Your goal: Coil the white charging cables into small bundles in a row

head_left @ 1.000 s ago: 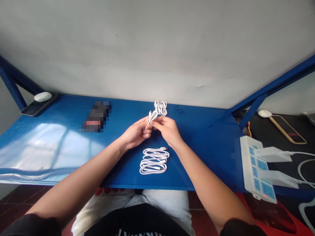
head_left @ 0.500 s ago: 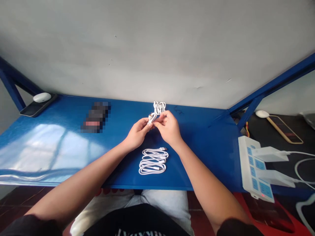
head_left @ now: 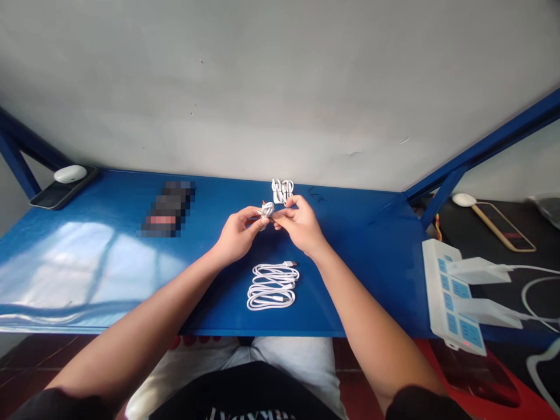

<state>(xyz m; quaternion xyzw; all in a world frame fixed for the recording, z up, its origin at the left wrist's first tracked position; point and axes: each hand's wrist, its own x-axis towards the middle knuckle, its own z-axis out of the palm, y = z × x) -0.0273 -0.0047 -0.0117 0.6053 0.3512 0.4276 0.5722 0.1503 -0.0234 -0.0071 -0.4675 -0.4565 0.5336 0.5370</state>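
My left hand [head_left: 236, 234] pinches a small coiled white charging cable [head_left: 266, 209] between thumb and fingers, just above the table. My right hand [head_left: 303, 226] meets it from the other side, its thumb and fingertips pressed together beside the coil. A thin dark sliver shows at those fingertips; what it is I cannot make out. Behind my hands lie white cable bundles [head_left: 282, 190] with dark bands around them, near the wall. Closer to me, several loosely folded white cables [head_left: 272, 286] rest in a row, their plugs showing.
The blue table [head_left: 367, 274] runs up to a grey wall. A pixelated dark object [head_left: 168, 209] lies at left; a phone [head_left: 61, 189] with a white mouse-like object [head_left: 70, 174] is beyond it. On the right are a power strip [head_left: 452, 297] with white chargers and another phone [head_left: 505, 226].
The held cable coil has turned between my fingers and shifted slightly left with my left hand. My right hand's fingertips have drawn closer to its side. The cables on the table have stayed put.
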